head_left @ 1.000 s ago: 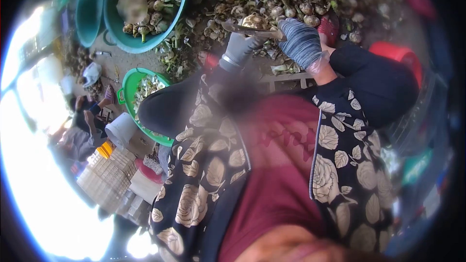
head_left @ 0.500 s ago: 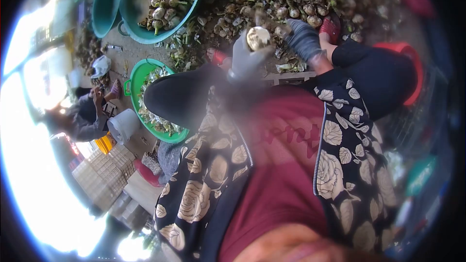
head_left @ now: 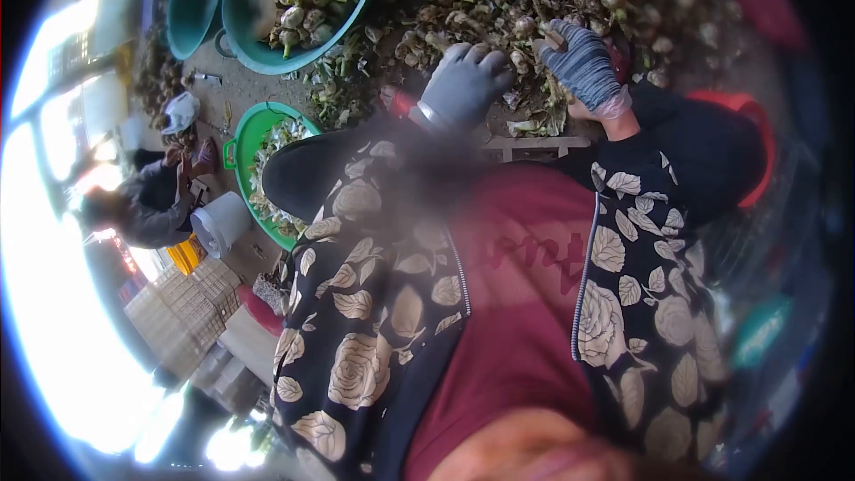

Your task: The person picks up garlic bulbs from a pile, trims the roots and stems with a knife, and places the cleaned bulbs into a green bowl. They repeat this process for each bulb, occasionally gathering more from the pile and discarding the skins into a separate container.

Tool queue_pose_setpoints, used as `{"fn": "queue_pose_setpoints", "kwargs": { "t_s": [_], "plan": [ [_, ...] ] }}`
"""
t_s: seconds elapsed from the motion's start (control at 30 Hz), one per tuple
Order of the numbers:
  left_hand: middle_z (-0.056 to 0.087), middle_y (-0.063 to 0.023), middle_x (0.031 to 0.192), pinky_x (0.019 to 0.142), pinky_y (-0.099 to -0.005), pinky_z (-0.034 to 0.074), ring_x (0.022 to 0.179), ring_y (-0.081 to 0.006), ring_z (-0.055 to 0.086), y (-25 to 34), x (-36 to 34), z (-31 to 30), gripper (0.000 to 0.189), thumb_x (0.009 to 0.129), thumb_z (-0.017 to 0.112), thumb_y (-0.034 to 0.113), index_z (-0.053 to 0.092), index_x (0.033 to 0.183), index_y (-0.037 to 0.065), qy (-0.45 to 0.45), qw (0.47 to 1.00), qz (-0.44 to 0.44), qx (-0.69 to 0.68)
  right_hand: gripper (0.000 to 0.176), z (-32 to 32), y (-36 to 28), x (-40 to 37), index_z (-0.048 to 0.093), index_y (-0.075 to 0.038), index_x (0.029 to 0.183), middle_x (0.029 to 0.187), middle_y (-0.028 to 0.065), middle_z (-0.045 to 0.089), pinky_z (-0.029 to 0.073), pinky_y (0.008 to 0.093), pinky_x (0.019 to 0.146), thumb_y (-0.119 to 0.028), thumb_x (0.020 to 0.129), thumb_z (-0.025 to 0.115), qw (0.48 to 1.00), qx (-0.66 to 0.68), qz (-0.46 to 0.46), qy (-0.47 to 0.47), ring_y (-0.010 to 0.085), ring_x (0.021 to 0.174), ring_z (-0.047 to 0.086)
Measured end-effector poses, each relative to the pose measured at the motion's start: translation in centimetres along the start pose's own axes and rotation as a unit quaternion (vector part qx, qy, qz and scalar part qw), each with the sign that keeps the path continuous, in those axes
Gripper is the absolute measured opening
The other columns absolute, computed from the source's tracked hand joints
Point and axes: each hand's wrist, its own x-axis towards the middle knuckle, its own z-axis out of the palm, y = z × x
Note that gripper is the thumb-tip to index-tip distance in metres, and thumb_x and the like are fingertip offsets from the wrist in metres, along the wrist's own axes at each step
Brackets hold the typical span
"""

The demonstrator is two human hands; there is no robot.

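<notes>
My left hand (head_left: 463, 87), in a grey glove, is turned back up with its fingers curled down over the near edge of a pile of garlic bulbs (head_left: 524, 27). Whatever lies under its palm is hidden. To the right, my right hand (head_left: 581, 67) wears a striped dark grey glove, its fingers folded in beside the pile; I cannot tell what they hold. Soil, dry stalks and leaves are mixed among the bulbs. Leafy scraps (head_left: 539, 123) lie on the ground below, between the two hands.
A teal tub (head_left: 367, 13) of garlic bulbs stands at upper left, with another teal tub (head_left: 194, 4) beside it. The green basin (head_left: 239, 156) by my left knee holds peelings. Farther left, another person (head_left: 156, 205) sits near a white bucket (head_left: 223, 221).
The pale round bulb in my left hand has gone out of sight as that hand turned back up. My right hand has moved slightly up and right, away from the left.
</notes>
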Motion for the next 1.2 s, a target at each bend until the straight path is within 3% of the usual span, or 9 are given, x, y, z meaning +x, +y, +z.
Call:
{"fn": "queue_pose_setpoints", "kwargs": {
  "t_s": [0.27,0.37,0.47,0.57,0.63,0.73,0.97,1.13,1.2],
  "plan": [
    [0.053,0.0011,0.084,0.072,-0.0274,0.04,0.089,-0.0149,0.05,-3.3,-0.4,3.4,0.01,0.069,0.058,0.02,0.062,0.075,0.014,-0.237,0.876,0.272,0.32,0.032,1.3,3.5,0.4,0.059,-0.002,0.099,0.091,0.0147,0.062,0.046,0.0405,0.078,-0.024,0.075,0.061,0.946,-0.142,0.203,-0.21,0.03,0.086,0.059],
    [0.051,-0.0069,0.108,0.089,-0.0404,0.036,0.106,-0.0248,0.047,-12.1,0.1,-0.9,0.021,0.075,0.059,0.023,0.059,0.093,0.013,-0.219,0.932,-0.124,0.259,0.026,0.9,7.8,-0.8,0.06,-0.002,0.095,0.076,0.0077,0.06,0.047,0.0337,0.068,-0.021,0.077,0.06,0.948,-0.067,0.307,-0.043,0.0202,0.068,0.057],
    [0.052,-0.0088,0.117,0.094,-0.0423,0.033,0.114,-0.0255,0.045,-13.3,1.1,-1.7,0.024,0.076,0.057,0.02,0.059,0.1,0.014,-0.072,0.952,-0.152,0.256,0.022,-0.1,8.0,-0.5,0.061,-0.003,0.091,0.07,0.0048,0.059,0.047,0.0287,0.062,-0.021,0.077,0.062,0.887,0.193,0.393,0.148,0.0149,0.061,0.055],
    [0.059,-0.0032,0.093,0.077,-0.0368,0.043,0.089,-0.0219,0.059,-9.2,3.6,6.3,0.022,0.077,0.055,0.019,0.06,0.098,0.014,-0.236,0.959,-0.046,0.152,0.023,-0.8,5.3,0.6,0.061,-0.007,0.09,0.068,0.0034,0.06,0.047,0.0295,0.059,-0.023,0.075,0.068,0.763,0.397,0.479,0.174,0.0131,0.06,0.057],
    [0.06,-0.0027,0.085,0.066,-0.0355,0.045,0.076,-0.0203,0.059,-8.3,4.6,9.6,0.017,0.078,0.054,0.021,0.06,0.093,0.015,-0.309,0.928,-0.164,0.13,0.02,0.9,4.8,4.3,0.06,-0.009,0.088,0.068,0.0003,0.058,0.045,0.0257,0.056,-0.023,0.076,0.067,0.732,0.482,0.471,0.096,0.0091,0.057,0.053],
    [0.06,-0.0058,0.079,0.058,-0.0386,0.046,0.069,-0.0243,0.059,-4.4,8.1,18.5,0.019,0.078,0.054,0.025,0.057,0.093,0.014,-0.105,0.93,-0.35,-0.042,0.015,0.7,4.4,4.2,0.059,-0.01,0.086,0.069,-0.0012,0.055,0.043,0.0245,0.057,-0.021,0.077,0.064,0.685,0.528,0.498,0.069,0.0081,0.056,0.05],
    [0.052,-0.0013,0.086,0.069,-0.0361,0.041,0.082,-0.02,0.051,-4.0,11.8,17.8,0.023,0.068,0.055,0.025,0.056,0.088,0.015,0.059,0.984,0.118,0.119,0.007,-1.2,2.4,1.9,0.054,-0.012,0.081,0.068,-0.0047,0.047,0.039,0.0221,0.057,-0.018,0.08,0.059,0.65,0.52,0.546,0.089,0.0057,0.054,0.041],
    [0.056,-0.0036,0.085,0.069,-0.042,0.042,0.078,-0.0253,0.055,-5.2,12.2,24.5,0.021,0.069,0.056,0.027,0.059,0.085,0.013,-0.083,0.985,0.13,0.082,0.016,1.1,4.0,0.9,0.047,-0.011,0.077,0.06,-0.0024,0.044,0.031,0.0225,0.036,-0.019,0.084,0.059,0.754,0.49,0.417,0.134,0.0072,0.039,0.035],
    [0.059,-0.0046,0.088,0.067,-0.0435,0.043,0.082,-0.0264,0.057,-4.6,12.4,23.8,0.023,0.073,0.054,0.029,0.061,0.088,0.012,-0.121,0.971,0.124,0.164,0.013,-0.5,0.7,2.3,0.048,-0.01,0.077,0.06,-0.0022,0.044,0.031,0.0222,0.036,-0.016,0.083,0.057,0.68,0.524,0.499,0.124,0.0063,0.04,0.035]
  ]
}}
